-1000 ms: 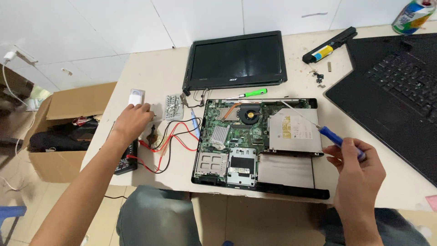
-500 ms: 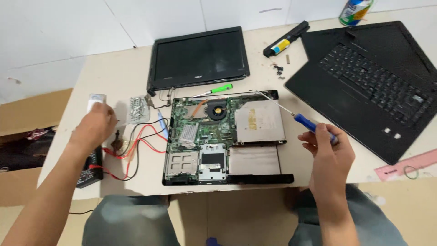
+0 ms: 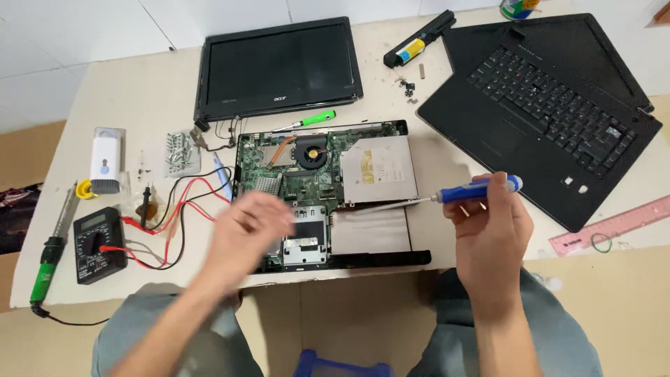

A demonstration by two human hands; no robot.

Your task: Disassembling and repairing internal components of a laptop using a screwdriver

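An opened laptop base (image 3: 328,195) lies on the table with its green circuit board, fan and silver optical drive exposed. My right hand (image 3: 488,230) grips a blue-handled screwdriver (image 3: 474,190); its shaft points left over the base's right side. My left hand (image 3: 248,234) is blurred with motion, fingers apart and holding nothing, above the base's left front corner. A detached black screen panel (image 3: 279,66) lies behind the base.
A second black laptop (image 3: 551,105) lies at the right, a battery pack (image 3: 419,38) behind it. At the left are a multimeter (image 3: 98,244) with red and black leads, a soldering iron (image 3: 49,255), a screw tray (image 3: 180,153) and a green screwdriver (image 3: 310,120). A pink ruler (image 3: 614,225) lies at right.
My left hand left the white object at the table's left and swung right, over the laptop base's left corner. The right hand keeps the screwdriver. The camera view shifted.
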